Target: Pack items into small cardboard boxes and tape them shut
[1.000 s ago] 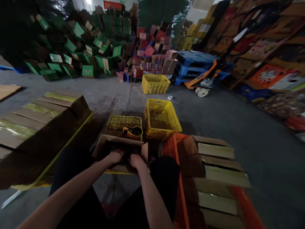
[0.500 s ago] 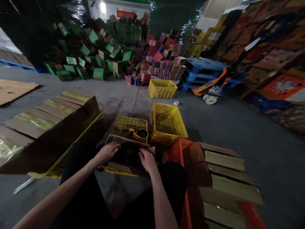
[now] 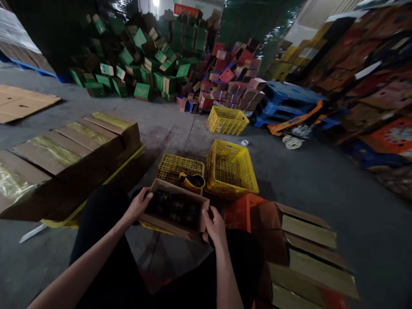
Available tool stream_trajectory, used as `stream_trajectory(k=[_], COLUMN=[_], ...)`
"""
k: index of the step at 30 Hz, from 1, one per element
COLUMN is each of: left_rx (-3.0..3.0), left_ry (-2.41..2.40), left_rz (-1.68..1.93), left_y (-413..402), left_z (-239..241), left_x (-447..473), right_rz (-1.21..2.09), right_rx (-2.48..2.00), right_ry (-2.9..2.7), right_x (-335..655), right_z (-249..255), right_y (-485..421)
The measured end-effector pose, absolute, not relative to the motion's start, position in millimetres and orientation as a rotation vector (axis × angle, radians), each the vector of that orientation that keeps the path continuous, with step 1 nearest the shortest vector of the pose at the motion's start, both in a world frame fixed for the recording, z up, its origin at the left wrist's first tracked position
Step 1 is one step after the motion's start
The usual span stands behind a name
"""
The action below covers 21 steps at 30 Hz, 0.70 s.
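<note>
My two bare forearms reach forward between my two dark-trousered legs (image 3: pixel 92 240), drawing slightly closer together toward the hands. My left hand (image 3: pixel 138 205) grips the left end of one open brown cardboard box (image 3: pixel 183 191); my right hand (image 3: pixel 214 225) clasps the opposite end, thumb by the rim, fingers wrapped down outside. The box sits between my knees, its right end angled nearer me. Dark rounded items (image 3: pixel 176 209) fill it, too dim to count. Yellow plastic shows beneath its near edge; I cannot tell whether the box rests on it.

To my right, one orange plastic crate (image 3: pixel 238 214) holds several taped brown cartons (image 3: pixel 317 262). To my left, four brown cartons with yellowish tape (image 3: pixel 71 150) stand in a row on one yellow crate (image 3: pixel 64 222).

Just beyond the box, one orange-and-black tape dispenser (image 3: pixel 193 181) lies on a yellow lattice crate (image 3: pixel 170 166). Beside that stands one open yellow basket crate (image 3: pixel 245 171), then one small white ring (image 3: pixel 244 142) and another yellow basket crate (image 3: pixel 227 124). Farther back are one orange pallet jack (image 3: pixel 298 118), stacked blue pallets (image 3: pixel 294 93) and uncountable heaps of green cartons (image 3: pixel 141 91) and reddish cartons (image 3: pixel 227 75).
</note>
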<state>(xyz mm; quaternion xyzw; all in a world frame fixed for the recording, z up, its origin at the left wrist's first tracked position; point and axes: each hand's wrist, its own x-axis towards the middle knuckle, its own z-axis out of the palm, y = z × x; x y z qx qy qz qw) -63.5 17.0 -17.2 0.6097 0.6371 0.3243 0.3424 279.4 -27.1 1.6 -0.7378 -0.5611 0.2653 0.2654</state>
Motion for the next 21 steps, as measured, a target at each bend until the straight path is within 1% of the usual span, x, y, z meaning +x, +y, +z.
stream_trajectory(k=[2,6,8,10,12,15,21], left_rx=[1.611,1.762,1.845,1.819,1.785,1.778,1.775], left_ry=[1.652,1.646,1.654,1.748,1.801,1.835,1.917], left_rz=[0.855,0.895,0.792,0.581,0.489,0.457,0.365], left_y=[20,44,61,76,87,97,112], left_z=[-18,-10,-3,4,10,16,21], left_x=[-66,-65,-59,-53,-48,-46,-46], right_rz=[0.717,0.589,0.571,0.560,0.542,0.500,0.423], right_rx=[-1.947,-1.906,-1.974,-2.092,-2.205,-2.293,-2.300], right_ry=[-1.481,-1.529,-1.589,-1.627,-1.671,-1.770,-1.880], right_x=[281,277,273,269,267,266,269], right_z=[-1,4,11,19,27,38,47], right_y=[-25,-12,-2,8,16,29,71])
